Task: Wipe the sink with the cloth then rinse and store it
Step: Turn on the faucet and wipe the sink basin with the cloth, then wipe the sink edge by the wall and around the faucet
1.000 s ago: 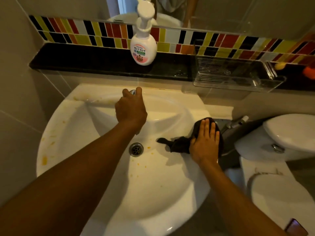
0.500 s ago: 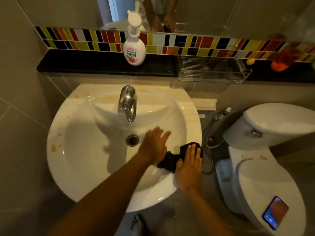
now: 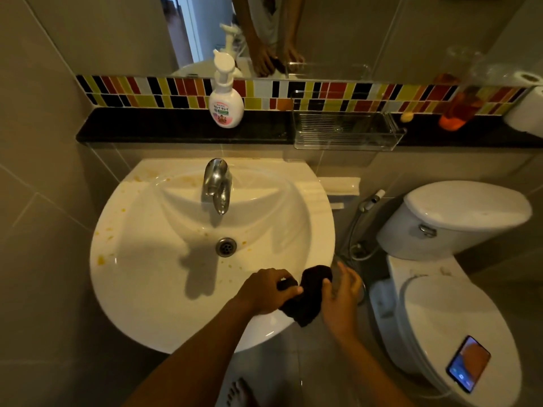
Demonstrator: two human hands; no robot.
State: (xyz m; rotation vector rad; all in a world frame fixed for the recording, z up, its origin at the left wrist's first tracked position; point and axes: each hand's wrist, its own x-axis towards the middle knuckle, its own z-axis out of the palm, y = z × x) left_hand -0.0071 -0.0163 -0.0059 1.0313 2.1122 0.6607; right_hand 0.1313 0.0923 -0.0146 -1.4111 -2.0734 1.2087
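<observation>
Fingers first: the left fingers [image 3: 289, 288] are curled tight round one end of the black bunched cloth [image 3: 305, 304]. The right fingers [image 3: 343, 273] are spread, loosely bent and a bit blurred. One tip meets the cloth's far edge, but I can't tell if it pinches.

So my left hand [image 3: 267, 289] carries the cloth, and the right hand [image 3: 340, 295] is prob. helping gather it into a wad for wiping. The cloth sits over the near-right rim of the white round ceramic sink [image 3: 152, 289], partly off the edge.

Orange-yellow splatters [image 3: 101, 259] mark the left rim & dot the bowl nr the steel drain [image 3: 225, 246], so wiping isn't done, imo. The chrome tap [image 3: 217, 183] shows no water.

Writing: the white pump soap bottle [image 3: 226, 104] on the black ledge [image 3: 147, 127] has a pink label w/ Japanese characters, looks like "キレイキレイ"; the small print is unreadable. The lit phone [image 3: 468, 367] on the toilet lid [image 3: 440, 318] shows nothing legible.
</observation>
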